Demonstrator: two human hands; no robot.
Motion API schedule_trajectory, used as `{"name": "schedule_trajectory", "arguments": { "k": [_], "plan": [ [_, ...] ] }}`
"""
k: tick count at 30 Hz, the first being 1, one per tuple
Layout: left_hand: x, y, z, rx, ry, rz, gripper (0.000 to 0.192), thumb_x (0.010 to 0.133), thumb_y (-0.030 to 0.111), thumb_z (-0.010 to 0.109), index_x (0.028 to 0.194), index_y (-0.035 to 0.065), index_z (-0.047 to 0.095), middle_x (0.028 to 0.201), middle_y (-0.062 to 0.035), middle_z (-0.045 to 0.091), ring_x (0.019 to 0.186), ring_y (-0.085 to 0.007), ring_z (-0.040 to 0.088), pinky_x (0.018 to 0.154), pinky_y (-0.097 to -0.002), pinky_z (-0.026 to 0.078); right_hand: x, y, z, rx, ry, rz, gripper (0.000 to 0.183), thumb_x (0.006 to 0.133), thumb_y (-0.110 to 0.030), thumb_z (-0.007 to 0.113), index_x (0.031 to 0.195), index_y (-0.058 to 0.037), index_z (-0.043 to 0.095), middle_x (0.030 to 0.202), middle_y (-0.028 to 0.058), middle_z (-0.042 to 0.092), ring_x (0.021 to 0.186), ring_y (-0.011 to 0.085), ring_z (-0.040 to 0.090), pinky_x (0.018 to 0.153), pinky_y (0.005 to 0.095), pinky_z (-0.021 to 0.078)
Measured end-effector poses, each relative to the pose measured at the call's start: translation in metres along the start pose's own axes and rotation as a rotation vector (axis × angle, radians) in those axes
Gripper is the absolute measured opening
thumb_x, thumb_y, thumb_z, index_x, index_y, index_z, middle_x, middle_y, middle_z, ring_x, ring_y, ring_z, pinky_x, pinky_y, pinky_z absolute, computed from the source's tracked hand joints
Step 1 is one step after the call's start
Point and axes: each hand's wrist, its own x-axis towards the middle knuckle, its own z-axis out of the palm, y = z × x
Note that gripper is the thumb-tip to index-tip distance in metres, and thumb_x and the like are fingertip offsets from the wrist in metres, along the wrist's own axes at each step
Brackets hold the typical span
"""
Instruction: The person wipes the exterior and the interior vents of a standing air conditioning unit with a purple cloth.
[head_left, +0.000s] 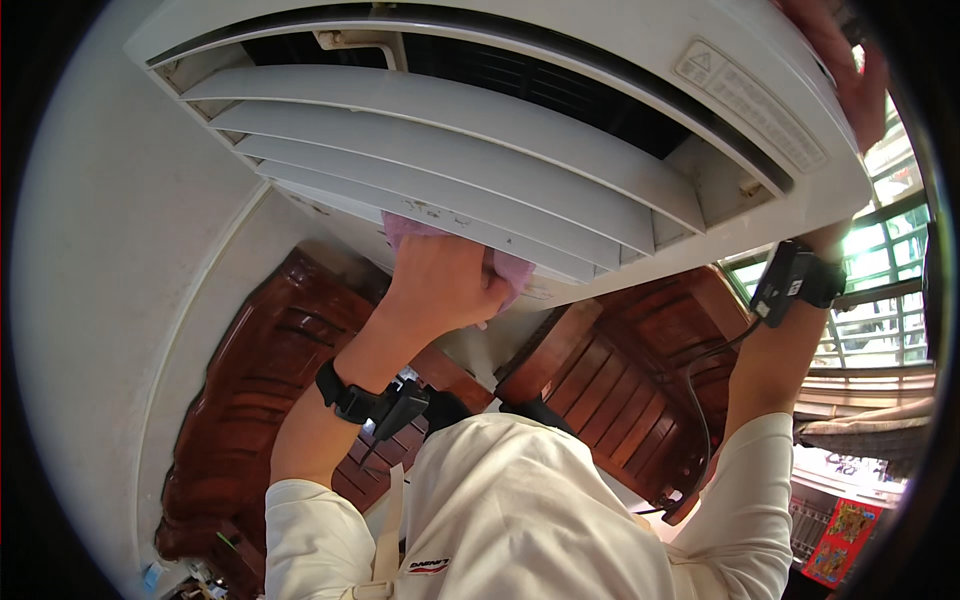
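Note:
A white air conditioner (615, 45) with curved horizontal louvres (450, 142) fills the upper part of the head view. Just below the lowest louvre, my left hand (446, 281) presses a pink cloth (514, 274) to the front panel; the cloth shows on both sides of the hand. Small dark marks are on the lowest louvre. My right hand (855, 82) is at the unit's right side, partly cut off by the dark rim of the picture, and its fingers lie near the casing's edge. A label with writing is on the casing above the louvres.
Dark red wooden seats (255, 390) with slatted surfaces (615, 405) stand below on both sides. A pale wall (97, 225) runs along the left. To the right is a barred window (892, 300). A cable (701, 405) hangs from the device on my right wrist.

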Motion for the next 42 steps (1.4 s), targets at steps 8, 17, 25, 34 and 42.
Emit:
{"name": "schedule_trajectory", "arguments": {
  "k": [8, 17, 25, 34, 42],
  "plan": [
    [0.008, 0.006, 0.002, 0.026, 0.177, 0.05, 0.026, 0.066, 0.031, 0.073, 0.078, 0.0089, 0.067, 0.069, -0.008, 0.064, 0.07, -0.0323, 0.063, 0.07, -0.0445, 0.049, -0.053, -0.008, 0.033, -0.05, 0.152, -0.029, 0.062, 0.095, -0.034, 0.023, 0.134, 0.0058, 0.051, 0.129, 0.0231, 0.058, 0.119, 0.0289, 0.059, 0.104, 0.042, 0.0488],
    [-0.008, 0.007, 0.004, 0.022, 0.128, 0.016, 0.026, 0.065, 0.029, 0.074, 0.081, 0.0099, 0.066, 0.073, -0.0084, 0.063, 0.073, -0.0317, 0.063, 0.068, -0.0442, 0.049, -0.07, -0.006, 0.044, -0.099, 0.113, -0.105, 0.062, 0.094, -0.035, 0.027, 0.133, 0.0072, 0.052, 0.129, 0.0237, 0.058, 0.118, 0.0296, 0.06, 0.102, 0.0417, 0.0504],
    [0.012, 0.011, 0.008, 0.074, 0.121, -0.003, 0.038, 0.066, 0.028, 0.07, 0.101, 0.0128, 0.071, 0.093, -0.0114, 0.069, 0.092, -0.0337, 0.065, 0.082, -0.0467, 0.05, -0.085, -0.009, 0.036, -0.155, 0.127, -0.12, 0.062, 0.093, -0.035, 0.03, 0.132, 0.0085, 0.052, 0.129, 0.0242, 0.059, 0.116, 0.0303, 0.061, 0.101, 0.0414, 0.0519],
    [0.023, 0.022, -0.014, 0.1, -0.33, -0.259, 0.043, 0.067, 0.028, 0.067, 0.108, 0.0169, 0.071, 0.106, -0.01, 0.07, 0.104, -0.0314, 0.064, 0.092, -0.0425, 0.049, -0.086, -0.004, 0.038, -0.148, 0.107, -0.136, 0.063, 0.093, -0.036, 0.034, 0.131, 0.0099, 0.053, 0.129, 0.0248, 0.059, 0.115, 0.0311, 0.063, 0.099, 0.0411, 0.0535],
    [0.007, 0.021, 0.009, 0.164, -0.023, -0.151, 0.041, 0.06, 0.026, 0.072, 0.097, 0.0097, 0.074, 0.105, -0.0138, 0.069, 0.104, -0.0316, 0.063, 0.085, -0.0417, 0.049, -0.059, -0.008, 0.015, -0.175, 0.026, -0.107, 0.063, 0.092, -0.037, 0.038, 0.13, 0.0111, 0.053, 0.129, 0.0253, 0.059, 0.113, 0.0317, 0.064, 0.097, 0.0409, 0.0549]
  ]
}}
